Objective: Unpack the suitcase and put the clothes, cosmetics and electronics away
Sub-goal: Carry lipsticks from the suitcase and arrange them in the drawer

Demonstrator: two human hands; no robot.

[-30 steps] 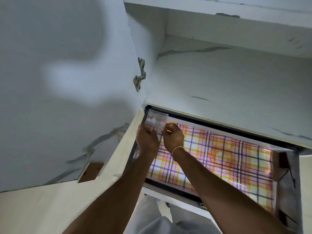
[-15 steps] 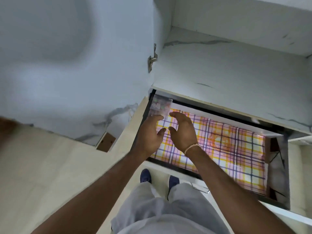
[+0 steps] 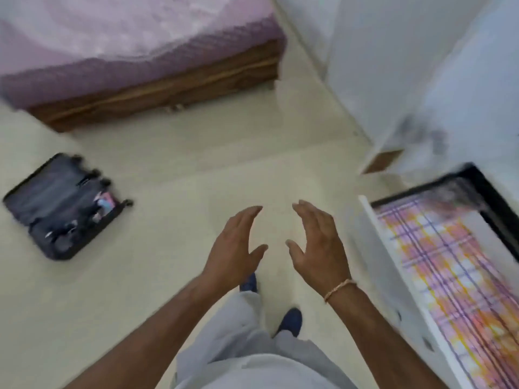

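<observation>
- Two bare hands hung over the pale floor in the head view, the left hand (image 3: 237, 244) and the right hand (image 3: 318, 244) facing each other, palms inward, fingers spread and loosely straight, holding nothing.
- Well apart to the left lay the dark soft-sided suitcase (image 3: 60, 206), open flat on the floor, with a few small pinkish and pale items showing in its right half; blur hid what they were.
- Just to the right stood the pulled-out white drawer (image 3: 393, 276) lined with orange and purple checked paper (image 3: 449, 265); any contents were too blurred to tell.
- Beyond the suitcase stood the wooden-framed bed with a pink cover (image 3: 140, 51).
- I judged the unpacking to be partly done: most of the case looked cleared, those small items remained, and the drawer was not yet closed.
</observation>
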